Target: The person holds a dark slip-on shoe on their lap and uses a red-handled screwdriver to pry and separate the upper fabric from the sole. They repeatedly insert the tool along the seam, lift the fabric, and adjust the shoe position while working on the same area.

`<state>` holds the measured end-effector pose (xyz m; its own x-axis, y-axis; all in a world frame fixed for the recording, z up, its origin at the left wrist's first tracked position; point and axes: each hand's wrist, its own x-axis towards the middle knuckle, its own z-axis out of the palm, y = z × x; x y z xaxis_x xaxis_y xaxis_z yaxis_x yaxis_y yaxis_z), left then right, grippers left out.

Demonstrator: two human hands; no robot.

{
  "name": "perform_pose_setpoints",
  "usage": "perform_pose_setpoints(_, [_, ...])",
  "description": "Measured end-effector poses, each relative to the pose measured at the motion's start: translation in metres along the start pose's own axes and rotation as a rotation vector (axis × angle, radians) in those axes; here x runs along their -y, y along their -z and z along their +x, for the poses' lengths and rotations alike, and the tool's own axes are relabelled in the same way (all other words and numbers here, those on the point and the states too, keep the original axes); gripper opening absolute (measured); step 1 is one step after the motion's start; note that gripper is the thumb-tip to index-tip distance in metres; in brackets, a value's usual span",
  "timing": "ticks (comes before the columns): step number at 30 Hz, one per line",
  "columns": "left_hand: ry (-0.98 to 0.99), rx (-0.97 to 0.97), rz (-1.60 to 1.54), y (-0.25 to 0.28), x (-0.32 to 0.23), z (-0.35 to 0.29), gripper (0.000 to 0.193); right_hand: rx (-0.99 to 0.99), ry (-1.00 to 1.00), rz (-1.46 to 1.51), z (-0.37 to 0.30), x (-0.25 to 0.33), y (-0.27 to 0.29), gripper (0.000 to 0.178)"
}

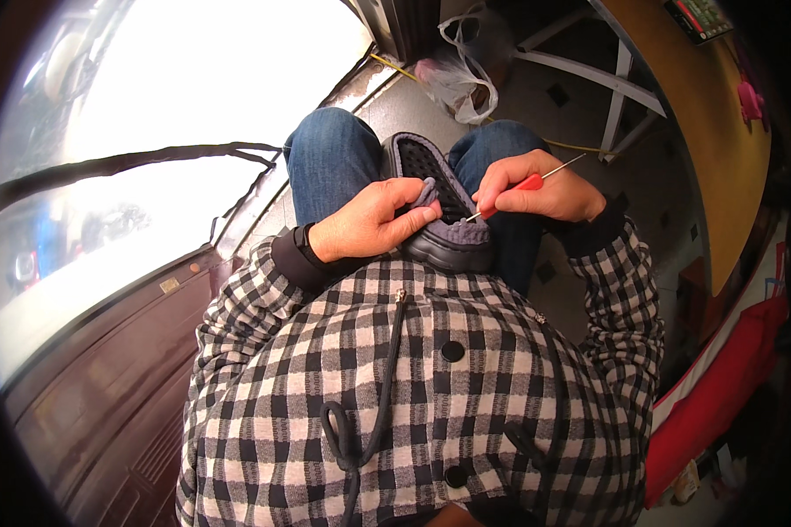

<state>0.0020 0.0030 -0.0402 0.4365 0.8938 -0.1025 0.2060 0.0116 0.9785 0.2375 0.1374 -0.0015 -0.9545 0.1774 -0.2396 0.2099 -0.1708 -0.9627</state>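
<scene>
A black shoe sole point(448, 255) lies between my knees with its heel end toward my body. Grey-purple yarn work point(464, 232) runs along its rim, and the dotted black insole point(420, 165) shows inside. My left hand point(373, 220) pinches a bunched piece of grey-purple yarn point(428, 191) over the sole's left side. In my right hand point(549, 186) is a crochet hook with a red handle point(526, 186). Its thin metal shaft points down-left, and the tip is at the yarn edge on the sole's near right side. Whether the tip has caught a loop is too small to tell.
Jeans-covered knees point(332, 167) flank the sole. A white plastic bag point(468, 88) sits on the tiled floor ahead, near a yellow cord point(564, 145). White metal legs point(620, 88) and a wooden tabletop point(707, 132) stand to the right. Bright glass point(176, 79) fills the left.
</scene>
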Motion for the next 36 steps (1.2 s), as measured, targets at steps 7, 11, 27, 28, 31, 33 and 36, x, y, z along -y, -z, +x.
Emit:
perform_pose_setpoints(7, [-0.029, 0.026, -0.087, -0.002, -0.001, 0.000, 0.015, 0.001, 0.092, 0.205, -0.004, -0.020, -0.002, 0.009])
perform_pose_setpoints(11, [-0.047, 0.017, -0.086, -0.004, 0.003, -0.003, 0.015, -0.098, 0.087, 0.167, -0.007, -0.023, -0.020, 0.008])
perform_pose_setpoints(27, [-0.076, -0.206, -0.290, -0.012, 0.002, -0.002, 0.026, -0.616, 0.537, -0.825, 0.001, -0.028, -0.079, 0.027])
perform_pose_setpoints(28, [-0.118, -0.249, -0.267, -0.014, 0.003, -0.001, 0.026, -0.594, 0.489, -0.775, 0.000, -0.026, -0.080, 0.026])
perform_pose_setpoints(31, [-0.120, -0.290, -0.295, -0.018, 0.006, -0.003, 0.028, -0.580, 0.376, -0.872, 0.002, -0.022, -0.086, 0.025])
perform_pose_setpoints(33, [-0.089, -0.369, -0.374, -0.022, 0.007, -0.003, 0.027, -0.600, 0.345, -0.997, 0.005, -0.020, -0.092, 0.027])
perform_pose_setpoints(36, [0.022, -0.436, -0.415, -0.022, 0.008, -0.003, 0.027, -0.639, 0.386, -1.118, 0.009, -0.020, -0.096, 0.031])
